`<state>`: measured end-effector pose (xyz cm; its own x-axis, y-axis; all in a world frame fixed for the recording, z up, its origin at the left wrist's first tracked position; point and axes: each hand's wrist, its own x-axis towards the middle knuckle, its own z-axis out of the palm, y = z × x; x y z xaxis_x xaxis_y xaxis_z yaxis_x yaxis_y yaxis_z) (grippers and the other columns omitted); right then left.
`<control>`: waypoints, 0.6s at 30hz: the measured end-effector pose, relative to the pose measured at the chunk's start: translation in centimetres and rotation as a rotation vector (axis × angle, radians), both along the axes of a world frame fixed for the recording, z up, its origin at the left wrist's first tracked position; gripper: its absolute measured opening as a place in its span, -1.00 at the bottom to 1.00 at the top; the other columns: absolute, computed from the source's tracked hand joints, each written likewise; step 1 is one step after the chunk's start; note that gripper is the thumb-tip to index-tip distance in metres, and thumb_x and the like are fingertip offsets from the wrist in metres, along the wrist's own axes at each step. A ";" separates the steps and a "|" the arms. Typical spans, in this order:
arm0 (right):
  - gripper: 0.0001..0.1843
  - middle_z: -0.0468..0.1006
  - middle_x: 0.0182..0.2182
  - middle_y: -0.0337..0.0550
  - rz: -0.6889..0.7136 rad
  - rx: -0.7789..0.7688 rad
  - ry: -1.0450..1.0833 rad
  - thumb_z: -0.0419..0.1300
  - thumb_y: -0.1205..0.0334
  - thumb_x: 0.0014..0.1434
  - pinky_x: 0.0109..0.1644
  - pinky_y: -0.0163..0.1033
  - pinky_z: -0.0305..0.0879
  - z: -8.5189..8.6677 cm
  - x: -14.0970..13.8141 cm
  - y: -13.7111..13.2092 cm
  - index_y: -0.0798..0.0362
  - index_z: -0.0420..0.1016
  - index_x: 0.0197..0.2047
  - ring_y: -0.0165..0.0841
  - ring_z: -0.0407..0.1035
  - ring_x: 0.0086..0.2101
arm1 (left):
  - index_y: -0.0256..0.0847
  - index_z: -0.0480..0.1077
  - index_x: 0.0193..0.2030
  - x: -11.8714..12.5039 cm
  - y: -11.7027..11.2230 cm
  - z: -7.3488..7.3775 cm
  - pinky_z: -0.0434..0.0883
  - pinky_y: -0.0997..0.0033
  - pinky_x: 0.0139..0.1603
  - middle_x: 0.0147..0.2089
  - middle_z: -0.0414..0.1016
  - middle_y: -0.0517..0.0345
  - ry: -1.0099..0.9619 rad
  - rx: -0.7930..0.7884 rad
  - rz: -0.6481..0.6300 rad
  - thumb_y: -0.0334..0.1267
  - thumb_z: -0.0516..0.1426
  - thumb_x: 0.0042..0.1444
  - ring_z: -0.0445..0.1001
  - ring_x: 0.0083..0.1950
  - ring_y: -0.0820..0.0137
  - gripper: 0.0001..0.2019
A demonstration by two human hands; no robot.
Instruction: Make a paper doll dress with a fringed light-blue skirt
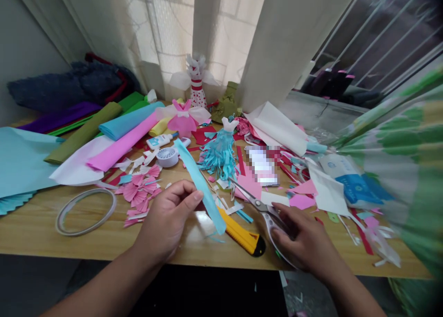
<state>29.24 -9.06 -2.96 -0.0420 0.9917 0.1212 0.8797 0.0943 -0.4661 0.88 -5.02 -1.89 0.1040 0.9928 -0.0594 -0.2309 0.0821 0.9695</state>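
Observation:
My left hand point(169, 218) pinches a long strip of light blue paper point(200, 184) between thumb and fingers, the strip hanging down and to the right. My right hand point(304, 238) grips the white handles of a pair of scissors point(265, 207), whose steel blades point up and left over scraps of pink paper. A yellow utility knife point(242, 234) lies on the wooden table point(31, 234) between my hands. Just beyond the strip stands a small blue paper dress point(219, 154), with a pink paper dress point(183, 121) behind it.
Rolls of coloured paper point(126, 121) and a white glue bottle point(161, 140) lie at the back, among scattered paper scraps. A clear tape roll point(86, 212) sits at the left front. Green patterned fabric point(398, 169) intrudes at right; curtains and a barred window stand behind.

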 end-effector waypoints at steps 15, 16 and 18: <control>-0.32 0.16 -0.65 -0.43 0.191 -0.658 1.159 0.08 -0.42 -0.07 -0.45 -0.27 0.32 -3.0 -7.2 -5.4 -0.03 0.35 -0.11 -0.56 0.06 -0.72 | -0.25 0.32 -0.42 1.2 1.0 1.5 0.43 0.34 -0.23 -0.40 0.48 0.20 -0.197 -0.015 0.053 -0.25 0.19 0.06 0.47 -0.34 0.41 -0.85; -0.36 0.16 -0.66 -0.43 0.199 -0.678 1.134 0.04 -0.40 -0.02 -0.43 -0.24 0.34 -3.3 -7.2 -5.3 -0.04 0.37 -0.13 -0.57 0.05 -0.73 | -0.25 0.31 -0.42 1.1 0.9 1.5 0.43 0.35 -0.23 -0.41 0.47 0.21 -0.213 -0.025 0.055 -0.25 0.19 0.05 0.47 -0.36 0.43 -0.85; -0.38 0.17 -0.68 -0.43 0.177 -0.660 1.074 -0.01 -0.38 0.04 -0.40 -0.24 0.35 -3.4 -7.0 -5.5 -0.04 0.39 -0.12 -0.55 0.06 -0.74 | -0.25 0.31 -0.43 1.0 0.9 1.6 0.44 0.35 -0.23 -0.42 0.46 0.23 -0.242 -0.043 0.063 -0.25 0.19 0.05 0.45 -0.39 0.46 -0.84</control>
<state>22.22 -14.55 -6.34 -0.3673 0.8674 -0.3358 0.0313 -0.3493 -0.9365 1.91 -4.14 -0.26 0.0579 0.9949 -0.0830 -0.4622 0.1004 0.8811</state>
